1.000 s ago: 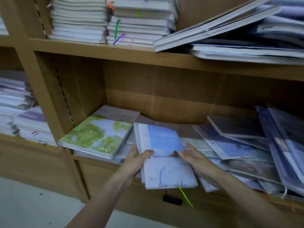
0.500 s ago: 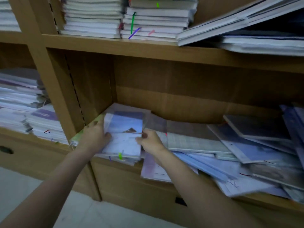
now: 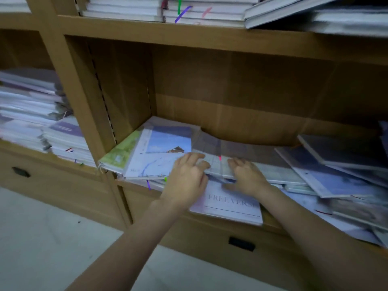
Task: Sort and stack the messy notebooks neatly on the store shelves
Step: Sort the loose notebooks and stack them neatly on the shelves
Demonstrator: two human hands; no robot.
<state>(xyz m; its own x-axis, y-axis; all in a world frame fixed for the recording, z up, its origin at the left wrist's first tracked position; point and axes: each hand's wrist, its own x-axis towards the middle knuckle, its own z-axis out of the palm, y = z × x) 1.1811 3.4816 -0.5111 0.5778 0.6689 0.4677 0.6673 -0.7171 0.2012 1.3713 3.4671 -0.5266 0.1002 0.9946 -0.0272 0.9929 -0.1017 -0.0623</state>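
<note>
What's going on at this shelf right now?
A person is tidying a messy wooden shelf of notebooks. The blue-sky notebook lies on the pile at the left end of the shelf, over a green notebook. The left hand and right hand both reach onto a grey notebook in the middle. A lilac notebook overhangs the shelf's front edge, and the notebooks to the right remain jumbled.

right-side notebooks blurred, upper stacks cropped
</note>
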